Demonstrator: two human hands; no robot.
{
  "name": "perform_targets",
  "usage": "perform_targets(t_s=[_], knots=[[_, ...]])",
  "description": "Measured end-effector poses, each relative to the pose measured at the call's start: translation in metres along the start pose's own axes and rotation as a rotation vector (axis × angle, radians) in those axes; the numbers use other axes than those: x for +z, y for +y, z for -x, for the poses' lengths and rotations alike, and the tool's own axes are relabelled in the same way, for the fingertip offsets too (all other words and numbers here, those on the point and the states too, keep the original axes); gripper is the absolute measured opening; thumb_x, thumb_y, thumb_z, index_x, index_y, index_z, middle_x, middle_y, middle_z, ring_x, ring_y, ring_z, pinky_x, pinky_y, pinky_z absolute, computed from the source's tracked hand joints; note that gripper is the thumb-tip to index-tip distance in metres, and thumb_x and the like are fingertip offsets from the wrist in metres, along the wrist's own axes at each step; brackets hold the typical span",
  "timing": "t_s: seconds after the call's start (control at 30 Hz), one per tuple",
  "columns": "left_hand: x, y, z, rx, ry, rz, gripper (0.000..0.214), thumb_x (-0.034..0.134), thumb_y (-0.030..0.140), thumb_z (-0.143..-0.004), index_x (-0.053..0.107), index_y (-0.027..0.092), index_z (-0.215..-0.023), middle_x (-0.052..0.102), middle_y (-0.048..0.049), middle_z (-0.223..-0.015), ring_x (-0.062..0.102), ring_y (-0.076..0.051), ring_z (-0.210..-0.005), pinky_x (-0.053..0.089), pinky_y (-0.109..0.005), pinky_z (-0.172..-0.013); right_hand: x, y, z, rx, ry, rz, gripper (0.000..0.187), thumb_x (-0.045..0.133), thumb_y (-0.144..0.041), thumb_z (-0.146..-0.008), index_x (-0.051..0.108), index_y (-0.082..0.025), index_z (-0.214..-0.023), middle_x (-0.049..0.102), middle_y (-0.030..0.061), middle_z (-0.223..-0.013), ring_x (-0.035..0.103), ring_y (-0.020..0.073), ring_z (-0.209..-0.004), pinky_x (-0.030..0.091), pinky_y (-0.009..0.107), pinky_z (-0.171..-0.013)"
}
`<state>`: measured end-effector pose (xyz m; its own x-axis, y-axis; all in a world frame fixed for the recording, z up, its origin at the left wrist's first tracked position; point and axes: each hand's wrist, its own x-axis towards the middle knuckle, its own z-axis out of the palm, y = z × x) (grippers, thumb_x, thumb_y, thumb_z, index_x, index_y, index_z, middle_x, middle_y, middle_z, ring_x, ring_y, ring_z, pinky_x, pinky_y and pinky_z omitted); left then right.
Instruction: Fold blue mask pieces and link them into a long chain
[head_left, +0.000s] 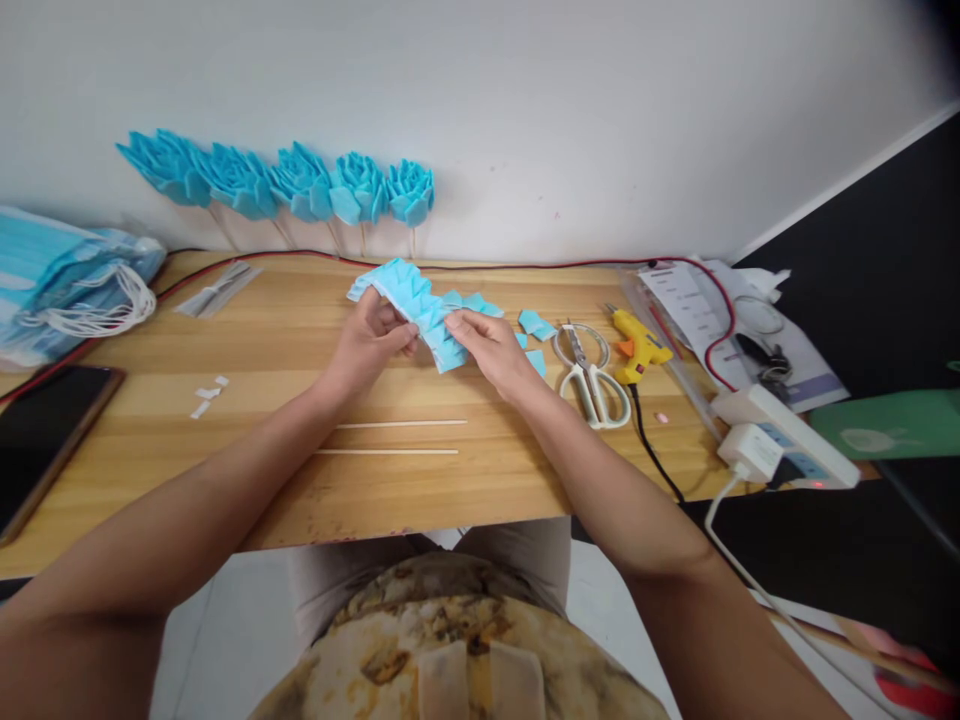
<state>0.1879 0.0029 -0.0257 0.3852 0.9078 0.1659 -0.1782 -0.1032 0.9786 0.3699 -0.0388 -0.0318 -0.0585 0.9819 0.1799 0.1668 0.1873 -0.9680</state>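
Observation:
My left hand (369, 342) and my right hand (491, 352) both grip a strip of folded light-blue petals (411, 298) a little above the wooden table (300, 340). The left hand's fingers pinch the strip from the left, and the right hand's fingers close on its lower right end. Loose blue folded pieces (537, 324) lie just right of my right hand. Two thin white sticks (397, 438) lie on the table in front of my hands.
Several blue flowers on sticks (300, 185) lean on the wall. White scissors (589, 375), a yellow glue gun (637, 345), papers and a power strip (787, 440) sit at the right. A pack of blue masks (67, 280) and a phone (45, 430) are at the left.

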Motion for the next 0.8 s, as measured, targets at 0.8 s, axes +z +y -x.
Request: perform_targets(t_s=[0.8], knots=[[-0.0012,0.0009,-0.0014,0.039,0.033,-0.018,0.044,0.078,0.028,-0.072,0.052,0.023,-0.108,0.062,-0.0001,-0.084,0.057,-0.013,-0.065,0.045,-0.026,-0.060,0.0021,-0.0008,0.0007,0.097,0.034,-0.142,0.048,0.057,-0.067,-0.085,0.065,-0.020,-0.076,0.062,0.0018,-0.079,0.059,0.0165,-0.079,0.049,0.029,-0.070]])
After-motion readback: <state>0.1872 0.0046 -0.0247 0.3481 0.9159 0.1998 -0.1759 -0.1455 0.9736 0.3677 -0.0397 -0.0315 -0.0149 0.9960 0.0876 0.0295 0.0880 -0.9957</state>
